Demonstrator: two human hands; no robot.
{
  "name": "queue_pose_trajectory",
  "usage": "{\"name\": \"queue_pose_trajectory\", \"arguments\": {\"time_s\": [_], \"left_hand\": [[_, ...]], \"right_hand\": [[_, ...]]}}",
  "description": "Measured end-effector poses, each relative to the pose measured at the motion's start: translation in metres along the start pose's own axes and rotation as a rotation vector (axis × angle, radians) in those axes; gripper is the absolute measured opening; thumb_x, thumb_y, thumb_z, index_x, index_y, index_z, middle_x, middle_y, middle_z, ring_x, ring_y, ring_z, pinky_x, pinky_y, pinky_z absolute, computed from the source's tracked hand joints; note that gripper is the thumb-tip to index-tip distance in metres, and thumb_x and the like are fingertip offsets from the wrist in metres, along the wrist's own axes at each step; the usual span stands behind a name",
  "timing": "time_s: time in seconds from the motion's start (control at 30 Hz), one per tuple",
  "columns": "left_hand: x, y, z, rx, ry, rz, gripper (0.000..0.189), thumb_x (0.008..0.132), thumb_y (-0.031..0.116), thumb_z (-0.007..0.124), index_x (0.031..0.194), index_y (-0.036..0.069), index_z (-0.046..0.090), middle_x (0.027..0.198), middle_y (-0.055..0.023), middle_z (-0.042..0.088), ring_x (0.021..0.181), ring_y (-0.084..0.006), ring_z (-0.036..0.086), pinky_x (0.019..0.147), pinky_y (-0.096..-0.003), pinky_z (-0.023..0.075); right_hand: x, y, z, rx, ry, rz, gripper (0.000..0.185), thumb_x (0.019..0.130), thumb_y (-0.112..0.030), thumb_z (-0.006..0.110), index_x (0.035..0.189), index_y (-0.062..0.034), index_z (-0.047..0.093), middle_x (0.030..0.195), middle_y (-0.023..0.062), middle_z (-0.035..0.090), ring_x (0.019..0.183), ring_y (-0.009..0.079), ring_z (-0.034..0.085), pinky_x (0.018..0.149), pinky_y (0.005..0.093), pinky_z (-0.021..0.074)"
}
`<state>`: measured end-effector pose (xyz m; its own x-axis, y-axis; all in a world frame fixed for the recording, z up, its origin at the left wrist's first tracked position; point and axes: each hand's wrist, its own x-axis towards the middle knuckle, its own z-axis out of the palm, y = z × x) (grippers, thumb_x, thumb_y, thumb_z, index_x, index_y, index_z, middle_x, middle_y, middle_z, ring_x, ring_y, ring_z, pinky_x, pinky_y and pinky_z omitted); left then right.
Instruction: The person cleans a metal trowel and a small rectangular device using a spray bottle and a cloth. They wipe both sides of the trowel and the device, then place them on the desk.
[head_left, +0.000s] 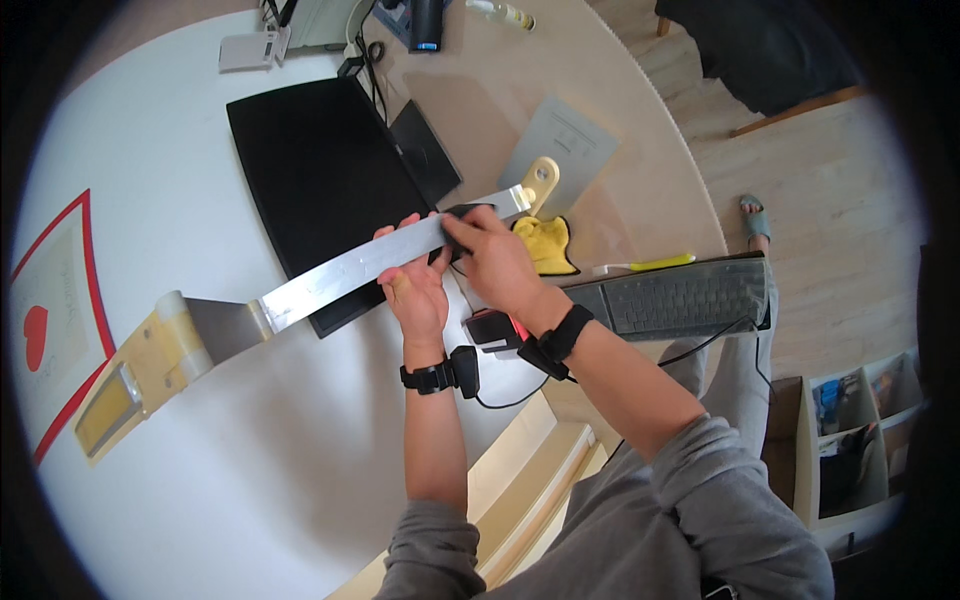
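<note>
A long jointed arm of silvery metal with yellowed plastic fittings (360, 259) slants across the view in front of me. Its broad yellowed end piece (146, 375) lies at the lower left, and a yellowed rounded bracket (541, 180) sits at the other end. My left hand (420, 296) grips the metal strip from beneath, thumb at the near edge and fingertips showing past the far edge. Just to the right, my right hand (499, 259) presses a black cloth (459, 225) onto the strip. Part of that cloth is hidden by the fingers.
Behind the arm stands a black monitor (322, 180). A yellow cloth (546, 244), a brush with a yellow-green handle (660, 262), a covered keyboard (667, 296) and a printed grey sheet (562, 142) are at right. A small bottle (502, 13) lies farther off. Cables trail near my wrists.
</note>
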<state>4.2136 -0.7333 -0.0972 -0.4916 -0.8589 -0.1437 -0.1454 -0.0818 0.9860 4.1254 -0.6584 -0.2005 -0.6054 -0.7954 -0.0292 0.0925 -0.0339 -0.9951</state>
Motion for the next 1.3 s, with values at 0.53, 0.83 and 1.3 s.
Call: {"name": "queue_pose_trajectory", "arguments": {"time_s": [0.53,0.83,1.3], "left_hand": [[-0.002,0.004,0.003,0.066,0.022,0.002,0.085,0.095,0.078,0.053,0.155,0.021,0.035,0.158,-0.0127,0.05,0.15,-0.0398,0.047,0.117,-0.0617,0.045],[-0.003,0.003,0.003,0.049,0.025,0.008,0.088,0.093,0.079,0.055,0.156,0.021,0.034,0.158,-0.0126,0.051,0.149,-0.0398,0.047,0.118,-0.0617,0.0444],[0.0,-0.001,-0.001,0.0,0.012,0.029,0.088,0.092,0.077,0.057,0.155,0.019,0.034,0.155,-0.0146,0.052,0.148,-0.0404,0.049,0.116,-0.0618,0.0461]], "right_hand": [[-0.004,-0.003,0.0,-0.016,0.19,0.293,0.052,0.087,0.008,0.066,0.136,-0.0059,0.07,0.118,0.017,0.063,0.104,0.0391,0.067,0.09,0.0429,0.0558],[-0.012,-0.004,0.009,-0.036,0.339,0.31,0.054,0.088,0.007,0.066,0.14,-0.0074,0.068,0.114,0.0175,0.066,0.1,0.0391,0.069,0.089,0.0424,0.057],[0.003,-0.033,-0.005,0.078,-0.087,-0.165,0.041,0.087,-0.004,0.07,0.128,-0.0076,0.074,0.113,0.0193,0.068,0.098,0.0399,0.071,0.084,0.0476,0.0592]]}}
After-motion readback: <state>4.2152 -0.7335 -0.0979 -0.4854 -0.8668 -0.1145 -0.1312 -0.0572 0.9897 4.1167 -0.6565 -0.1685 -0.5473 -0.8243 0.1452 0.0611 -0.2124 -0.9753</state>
